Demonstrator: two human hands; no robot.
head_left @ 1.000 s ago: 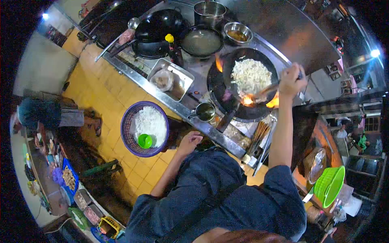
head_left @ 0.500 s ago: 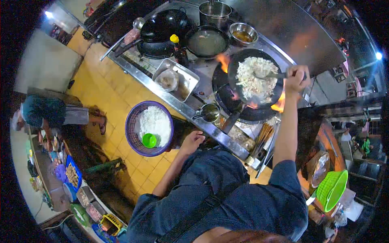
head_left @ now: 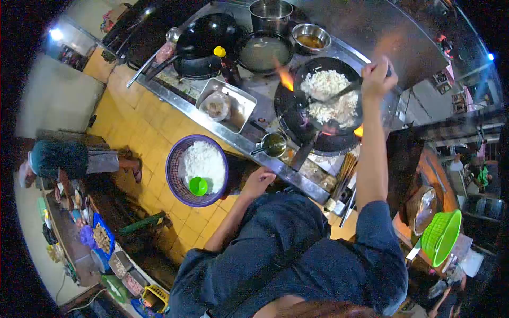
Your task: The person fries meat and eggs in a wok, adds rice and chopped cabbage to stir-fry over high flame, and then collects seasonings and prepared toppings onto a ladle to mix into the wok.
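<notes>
Where the spatula (head_left: 344, 93) crosses the wok (head_left: 318, 64), its head sits low in pale food (head_left: 326, 84), shape hard to make out. Wok on the stove. Right hand (head_left: 377, 78) at the far end, fingers wrapped around the handle. Flames (head_left: 286, 81) rise just beside the wok. Left hand (head_left: 258, 183) near the metal counter edge (head_left: 297, 181), fingers curled inward; cannot tell whether they press together or touch the metal. Small pot (head_left: 274, 144) on the counter, between that hand and the wok. Metal tray (head_left: 242, 109) farther left, holding a plastic bag (head_left: 216, 107). Purple basket (head_left: 170, 168) left of the left hand: white rice (head_left: 204, 161), green cup (head_left: 198, 186) in it. Far left, another person (head_left: 58, 159) bends over a table.
</notes>
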